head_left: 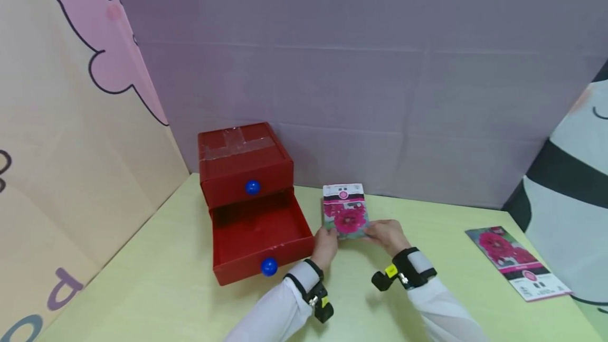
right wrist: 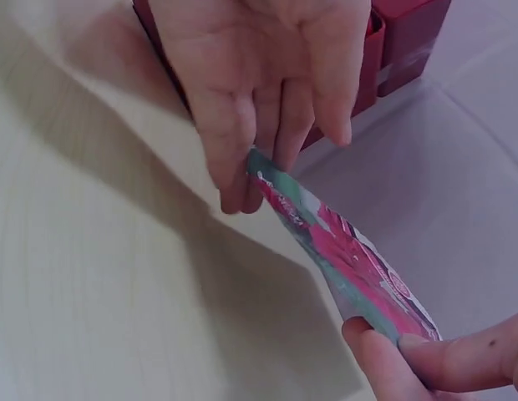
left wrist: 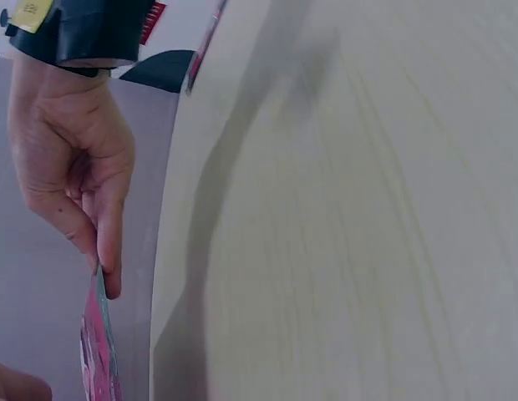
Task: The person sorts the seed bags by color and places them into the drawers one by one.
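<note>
A seed packet (head_left: pixel 349 219) with pink flowers and a white top stands tilted between both hands near the back wall. My right hand (head_left: pixel 388 235) pinches its lower right corner between thumb and fingers; the left wrist view shows this right hand (left wrist: pixel 75 159) with the packet (left wrist: pixel 98 347) almost edge-on. At the lower left corner is my left hand (head_left: pixel 325 247). In the right wrist view, the left hand's (right wrist: pixel 251 92) fairly straight fingers touch the packet (right wrist: pixel 342 259), while its thumb stands apart from it. The packet looks slightly bent there.
Left of the hands stands a red two-drawer box (head_left: pixel 244 165) with blue knobs. Its lower drawer (head_left: pixel 261 236) is pulled out, with nothing inside. A second flower seed packet (head_left: pixel 518 263) lies at the right of the pale yellow table (head_left: pixel 157 278). A grey cloth wall (head_left: pixel 332 94) closes the back.
</note>
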`<state>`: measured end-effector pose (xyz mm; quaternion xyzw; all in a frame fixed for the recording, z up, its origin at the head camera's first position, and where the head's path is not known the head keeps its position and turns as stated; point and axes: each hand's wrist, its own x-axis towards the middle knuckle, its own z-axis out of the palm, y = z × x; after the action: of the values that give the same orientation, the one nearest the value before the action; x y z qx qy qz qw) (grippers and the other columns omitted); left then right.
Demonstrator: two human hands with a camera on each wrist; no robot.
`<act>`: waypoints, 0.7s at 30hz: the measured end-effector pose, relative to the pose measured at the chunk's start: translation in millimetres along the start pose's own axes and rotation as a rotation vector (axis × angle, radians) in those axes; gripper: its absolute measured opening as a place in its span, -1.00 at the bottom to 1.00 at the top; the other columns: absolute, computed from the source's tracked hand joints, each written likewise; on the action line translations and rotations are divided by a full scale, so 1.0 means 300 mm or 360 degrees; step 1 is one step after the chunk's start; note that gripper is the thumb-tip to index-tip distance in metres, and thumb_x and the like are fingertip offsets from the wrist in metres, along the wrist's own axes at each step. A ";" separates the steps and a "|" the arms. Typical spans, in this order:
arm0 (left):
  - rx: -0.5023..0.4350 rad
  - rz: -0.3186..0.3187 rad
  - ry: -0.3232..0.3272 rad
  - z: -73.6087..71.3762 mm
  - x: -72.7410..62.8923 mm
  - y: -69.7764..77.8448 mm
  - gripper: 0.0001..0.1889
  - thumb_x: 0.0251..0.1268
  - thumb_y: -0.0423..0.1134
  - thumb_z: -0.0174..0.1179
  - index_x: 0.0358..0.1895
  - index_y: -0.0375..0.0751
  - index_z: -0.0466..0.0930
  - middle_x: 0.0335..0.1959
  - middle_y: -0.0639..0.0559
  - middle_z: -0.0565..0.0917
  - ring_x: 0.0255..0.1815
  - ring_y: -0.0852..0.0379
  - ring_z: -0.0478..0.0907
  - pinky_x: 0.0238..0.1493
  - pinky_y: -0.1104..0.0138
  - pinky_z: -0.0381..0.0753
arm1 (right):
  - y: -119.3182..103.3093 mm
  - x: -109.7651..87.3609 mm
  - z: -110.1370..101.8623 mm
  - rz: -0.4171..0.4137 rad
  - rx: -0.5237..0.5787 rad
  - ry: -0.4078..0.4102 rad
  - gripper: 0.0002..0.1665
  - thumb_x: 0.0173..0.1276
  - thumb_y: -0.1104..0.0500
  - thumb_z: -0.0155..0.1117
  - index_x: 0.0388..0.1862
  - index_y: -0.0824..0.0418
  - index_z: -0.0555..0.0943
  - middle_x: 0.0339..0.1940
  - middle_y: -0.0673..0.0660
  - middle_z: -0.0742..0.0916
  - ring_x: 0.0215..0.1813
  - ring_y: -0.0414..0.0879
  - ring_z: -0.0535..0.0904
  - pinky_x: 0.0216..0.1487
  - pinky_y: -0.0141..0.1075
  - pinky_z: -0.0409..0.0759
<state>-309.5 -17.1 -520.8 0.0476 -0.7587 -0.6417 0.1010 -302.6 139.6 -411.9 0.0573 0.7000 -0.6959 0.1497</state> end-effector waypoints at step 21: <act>-0.0259 -0.0227 0.0262 -0.039 -0.212 0.472 -0.81 0.16 -0.55 0.00 -0.35 -0.57 0.62 -0.37 -0.28 0.66 -0.37 -0.03 0.62 -0.38 0.31 0.63 | -0.095 -0.068 -0.113 0.0031 -0.0030 -0.0040 -0.49 0.23 0.44 0.12 0.13 0.66 0.30 -0.34 0.13 0.64 -0.34 -0.16 0.63 -0.16 -0.30 0.62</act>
<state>-236.9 8.7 -385.5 0.1455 -0.6880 -0.7007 0.1205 -295.9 175.0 -379.1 0.0540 0.7040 -0.6884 0.1659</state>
